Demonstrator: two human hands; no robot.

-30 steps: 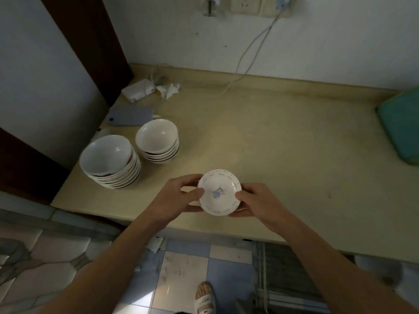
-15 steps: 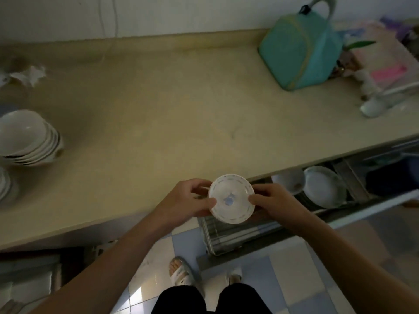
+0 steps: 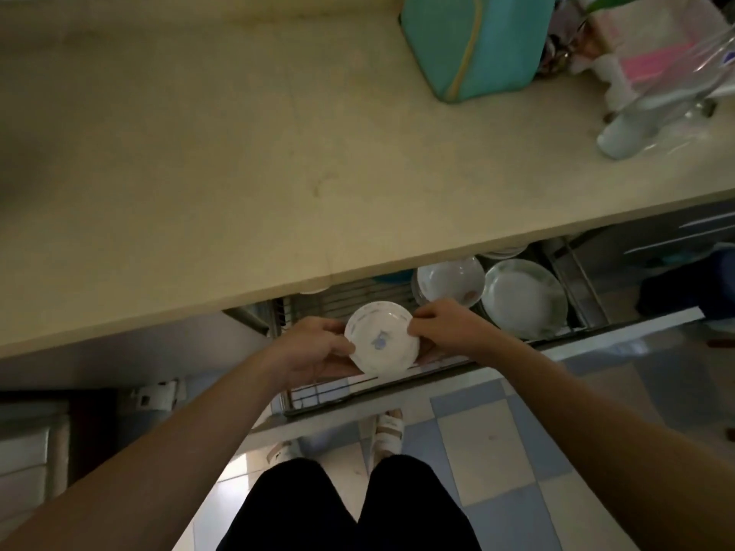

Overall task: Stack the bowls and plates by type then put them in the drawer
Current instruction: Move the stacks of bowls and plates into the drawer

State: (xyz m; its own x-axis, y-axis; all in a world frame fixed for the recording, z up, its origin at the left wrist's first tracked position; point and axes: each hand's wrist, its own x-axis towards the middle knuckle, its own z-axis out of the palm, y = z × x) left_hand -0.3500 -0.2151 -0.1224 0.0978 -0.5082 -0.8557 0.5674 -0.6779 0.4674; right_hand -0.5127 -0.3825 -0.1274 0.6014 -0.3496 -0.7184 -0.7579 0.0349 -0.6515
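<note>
A small white plate (image 3: 382, 338) with a blue mark in its middle hangs over the open wire drawer (image 3: 330, 395) under the counter. My left hand (image 3: 314, 349) grips its left rim and my right hand (image 3: 441, 327) pinches its right rim. Whether more plates are stacked beneath it is hidden by my fingers. Inside the drawer, to the right, sit a white bowl (image 3: 451, 281) and a larger white plate (image 3: 524, 297). The stacks of bowls on the counter are out of view.
The beige counter (image 3: 246, 161) overhangs the back of the drawer. A teal bag (image 3: 473, 41) and glassware (image 3: 644, 125) stand at its far right. My legs and sandalled feet (image 3: 387, 429) are on the blue and white tiled floor below.
I have turned right and carried the plate from above the counter's front edge down over the open drawer. The bowl stacks have left the view. Both hands keep their grip.
</note>
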